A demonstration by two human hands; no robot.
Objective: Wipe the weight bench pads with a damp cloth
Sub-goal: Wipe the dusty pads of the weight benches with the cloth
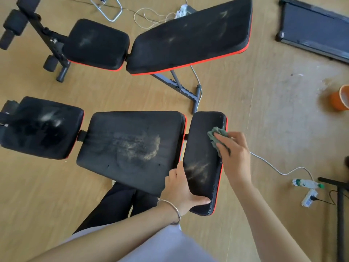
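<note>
Down on the pale wooden floor (264, 114), seen from the head camera, stands a black weight bench with red-orange piping, its three pads set in a row. Its small rounded black end pad (202, 148) sits at the right, just beside the broad black middle pad (132, 148), and a black left pad (41, 127) lies beyond a narrow gap. A crumpled grey-green damp cloth (215, 136) rests on the far right edge of the end pad, and the right-hand grip (234, 150) is clenched on it, fingers laid over the bunched fabric and pressing it to the pad. The left-hand grip (181, 191), with a thin silver bangle (171, 208) at the wrist, grasps the near left edge of the end pad: the thumb lies along the near corner and the fingers reach into the slot between the two pads. Pale dusty streaks mark the near half of the end pad, a wider gritty smear covers the middle pad, and whitish smudges show on the left pad. Further off stands a second black bench (190, 35) with the same piping, also smudged. Off to the right lie a dark treadmill (313, 29), an orange cup (338, 102), a clear plastic bottle (307, 184) and a white power strip (309, 197).
</note>
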